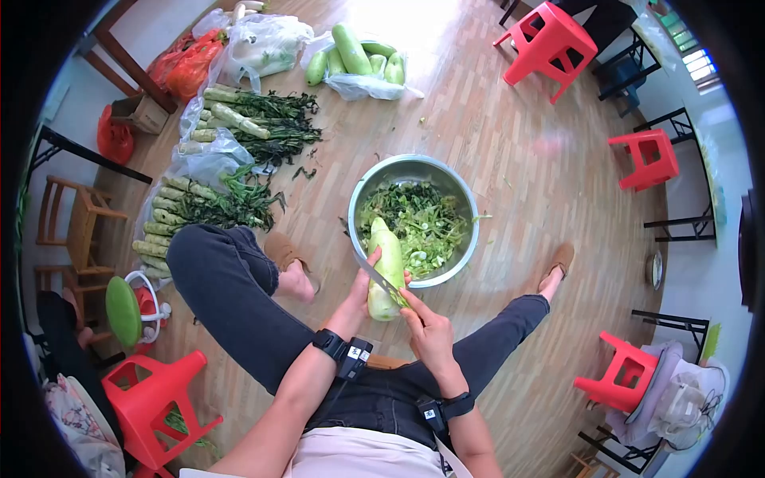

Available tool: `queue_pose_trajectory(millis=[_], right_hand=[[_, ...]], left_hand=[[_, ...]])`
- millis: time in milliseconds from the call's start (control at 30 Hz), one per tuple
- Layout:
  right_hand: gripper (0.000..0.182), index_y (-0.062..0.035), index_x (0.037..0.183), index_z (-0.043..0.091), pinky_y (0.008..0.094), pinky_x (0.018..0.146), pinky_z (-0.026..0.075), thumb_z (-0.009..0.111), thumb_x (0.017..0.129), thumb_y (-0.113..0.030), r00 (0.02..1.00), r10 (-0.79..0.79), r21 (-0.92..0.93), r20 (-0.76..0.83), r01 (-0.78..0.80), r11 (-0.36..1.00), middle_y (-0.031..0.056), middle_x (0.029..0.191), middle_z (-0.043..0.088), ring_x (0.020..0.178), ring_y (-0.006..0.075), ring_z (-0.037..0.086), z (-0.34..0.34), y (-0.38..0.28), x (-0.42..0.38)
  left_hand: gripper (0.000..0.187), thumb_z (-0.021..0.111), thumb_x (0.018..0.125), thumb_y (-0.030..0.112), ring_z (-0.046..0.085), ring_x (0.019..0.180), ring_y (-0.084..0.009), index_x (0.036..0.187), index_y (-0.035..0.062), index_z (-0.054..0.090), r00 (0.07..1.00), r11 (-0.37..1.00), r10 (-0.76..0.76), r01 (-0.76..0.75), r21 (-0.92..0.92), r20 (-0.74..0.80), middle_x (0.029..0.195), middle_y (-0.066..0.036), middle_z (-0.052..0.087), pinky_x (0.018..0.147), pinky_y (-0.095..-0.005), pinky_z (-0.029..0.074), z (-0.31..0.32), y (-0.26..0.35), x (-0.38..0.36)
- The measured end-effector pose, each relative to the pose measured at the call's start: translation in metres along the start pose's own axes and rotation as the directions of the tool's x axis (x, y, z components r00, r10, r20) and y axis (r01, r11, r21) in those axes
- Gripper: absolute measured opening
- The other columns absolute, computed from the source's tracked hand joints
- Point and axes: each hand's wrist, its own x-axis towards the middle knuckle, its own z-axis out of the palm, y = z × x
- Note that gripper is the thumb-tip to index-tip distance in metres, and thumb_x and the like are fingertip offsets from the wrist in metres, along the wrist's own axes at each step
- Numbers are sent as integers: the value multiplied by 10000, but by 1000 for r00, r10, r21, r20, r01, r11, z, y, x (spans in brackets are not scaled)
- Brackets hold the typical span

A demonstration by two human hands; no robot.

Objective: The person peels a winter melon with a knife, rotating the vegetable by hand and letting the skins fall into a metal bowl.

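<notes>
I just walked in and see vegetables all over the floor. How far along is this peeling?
Done: the metal bowl already holds a heap of green peelings and leaves. In hand: the left hand holds a pale gourd over the bowl while the right hand works a knife on it. Left: a bag of gourds and rows of leafy stalks lie unpeeled on the floor.

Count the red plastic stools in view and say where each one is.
4: one stool at top right, one at the right wall, one at lower right under a bag, one tipped at lower left. Others may be hidden.
</notes>
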Motion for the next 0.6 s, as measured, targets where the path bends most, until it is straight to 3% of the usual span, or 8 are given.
queue_pose_trajectory(millis=[67, 100, 167, 300, 367, 400, 600], right_hand=[[361, -155, 1233, 516, 248, 493, 393, 518, 892, -273, 989, 148, 292, 27, -149, 945, 31, 567, 540, 487, 98, 468, 6, 8, 0], [361, -155, 1233, 516, 248, 493, 393, 518, 892, -273, 986, 161, 290, 39, -165, 943, 31, 567, 540, 487, 98, 468, 10, 12, -6], [384, -208, 1251, 496, 260, 491, 387, 542, 871, -222, 962, 251, 740, 110, -248, 625, 56, 529, 471, 476, 95, 428, 15, 28, 0], [420, -153, 1287, 449, 217, 475, 335, 524, 874, -142, 974, 218, 692, 66, -202, 693, -35, 528, 340, 480, 55, 324, -5, 10, -8], [427, -163, 1286, 452, 226, 477, 344, 538, 868, -159, 996, 73, 330, 53, -86, 940, 0, 519, 346, 483, 56, 334, -13, 2, -13], [424, -277, 1263, 472, 293, 498, 414, 564, 850, -253, 986, 132, 191, 104, -150, 970, 78, 530, 491, 454, 163, 481, -15, 3, -14], [412, -304, 1236, 490, 343, 509, 445, 570, 833, -327, 997, -1, 34, 76, -1, 999, 93, 584, 562, 517, 242, 569, -15, -1, -12]], left_hand=[[654, 515, 816, 513, 610, 813, -289, 1159, -33, 403, 1000, 1000, 16, -16, 9, -8, 940, -207, 572, 674, -384, 534, 4, -1, -2], [654, 515, 816, 513, 610, 813, -289, 1159, -33, 403, 1000, 1000, 8, -8, -2, -19, 940, -207, 572, 674, -384, 534, 2, -6, -8], [645, 513, 818, 510, 606, 804, -281, 1156, -29, 408, 999, 994, 49, -51, 96, 18, 905, -188, 569, 677, -382, 534, 2, -6, -1], [655, 525, 796, 542, 620, 753, -247, 1129, -13, 428, 997, 993, 36, -28, 114, -68, 865, -166, 575, 630, -369, 538, 18, -2, -4], [654, 519, 798, 547, 621, 751, -250, 1132, -9, 429, 998, 996, 5, 1, 94, -67, 857, -160, 581, 636, -373, 538, 17, 0, -6], [628, 514, 808, 534, 621, 748, -252, 1126, -1, 436, 998, 997, 0, 5, 81, -59, 849, -156, 585, 641, -376, 538, 18, 1, -8], [595, 505, 825, 515, 625, 729, -248, 1125, 6, 438, 999, 980, -16, 25, 198, -48, 852, -161, 585, 599, -355, 541, 25, 2, -15]])
